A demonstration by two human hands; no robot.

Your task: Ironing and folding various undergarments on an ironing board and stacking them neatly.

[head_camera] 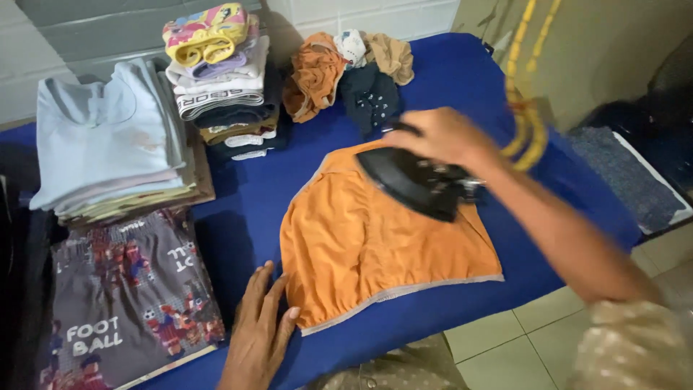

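Orange shorts (375, 238) are spread flat on the blue tabletop (447, 79), waistband toward me. My right hand (440, 133) has its grip closed around the handle of a black iron (419, 180), which sits on the top right part of the shorts, a bit blurred. A yellow cord (527, 108) hangs just past my wrist. My left hand (256, 332) is open, fingers flat on the tabletop and touching the lower left edge of the shorts.

No real containers here, just piles: grey printed shorts (130, 296) at my left, folded pale shirts (108, 144) above them, a stack of small folded clothes (224, 79) behind, and a loose heap (354, 68) of unfolded ones near the far edge.
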